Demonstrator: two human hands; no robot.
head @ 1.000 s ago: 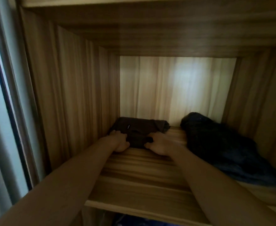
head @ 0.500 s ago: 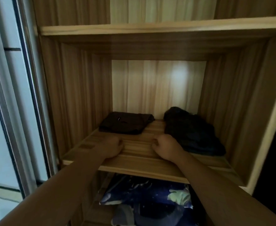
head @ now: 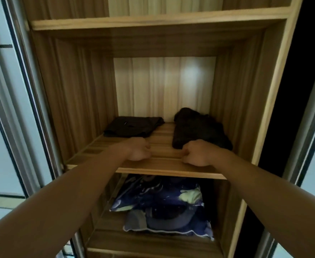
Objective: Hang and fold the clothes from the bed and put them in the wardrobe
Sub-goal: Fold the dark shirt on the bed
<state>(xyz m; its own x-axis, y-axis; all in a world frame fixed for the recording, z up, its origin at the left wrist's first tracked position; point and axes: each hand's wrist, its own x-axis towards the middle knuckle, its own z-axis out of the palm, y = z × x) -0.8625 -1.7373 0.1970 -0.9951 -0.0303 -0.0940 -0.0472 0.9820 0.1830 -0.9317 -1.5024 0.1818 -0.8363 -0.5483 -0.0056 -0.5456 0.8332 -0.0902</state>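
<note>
A folded dark brown garment [head: 132,126] lies flat at the back left of the wooden wardrobe shelf [head: 162,164]. A loosely piled dark navy garment [head: 199,131] sits on the shelf's right side. My left hand [head: 139,150] hovers over the shelf's front, fingers curled, holding nothing, just in front of the brown garment. Level with it, my right hand [head: 195,153] is also curled and empty, beside the front corner of the navy garment.
Below the shelf lies blue patterned bedding [head: 162,200] on a grey bundle [head: 153,220]. Another shelf [head: 153,21] spans above. Sliding door frames [head: 28,101] flank the opening on the left, and a dark gap [head: 291,90] runs down the right.
Both hands let go of the brown garment and drew back toward the shelf's front edge. The view pulled away from the wardrobe, showing the shelves above and below.
</note>
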